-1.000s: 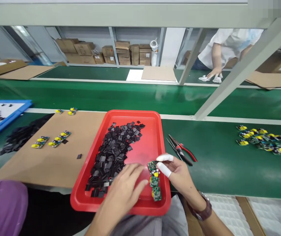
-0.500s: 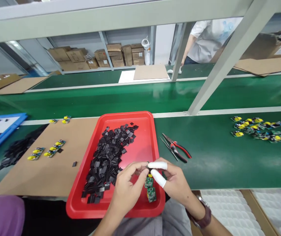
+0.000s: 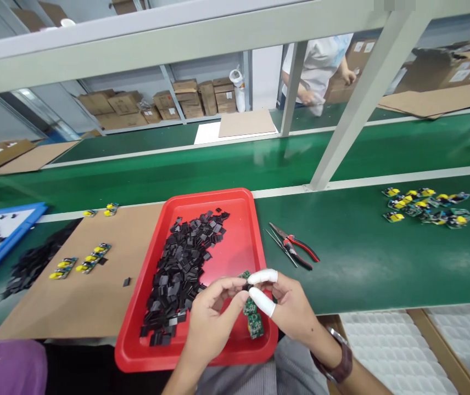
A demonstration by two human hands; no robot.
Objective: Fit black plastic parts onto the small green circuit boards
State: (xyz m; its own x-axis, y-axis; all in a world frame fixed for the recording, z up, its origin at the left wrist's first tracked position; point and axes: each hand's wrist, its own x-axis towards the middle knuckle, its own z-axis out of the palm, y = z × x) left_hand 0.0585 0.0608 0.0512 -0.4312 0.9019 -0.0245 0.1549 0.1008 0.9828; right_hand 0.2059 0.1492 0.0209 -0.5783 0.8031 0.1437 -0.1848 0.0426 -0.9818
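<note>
pinched by the right hand [image 3: 290, 307] and left hand [image 3: 212, 315]: a strip of green circuit boards [image 3: 252, 318], over the near right corner of the red tray [image 3: 247, 219]. black parts [image 3: 185, 263] heaped left; pliers [image 3: 296, 249] right on the green surface [image 3: 362, 258].

A: Describe the held item.

B: A strip of green circuit boards [image 3: 252, 314], joined end to end, with yellow components. It hangs roughly upright over the near right corner of the red tray [image 3: 246, 219].

A: How is it held?

B: At its upper end, between the left hand [image 3: 210, 318] and the right hand [image 3: 288, 307]. A small black part [image 3: 245, 286] sits at the pinch point, touching the top board.

A: Other parts?

B: A pile of black parts [image 3: 183, 263] lies in the tray.
</note>
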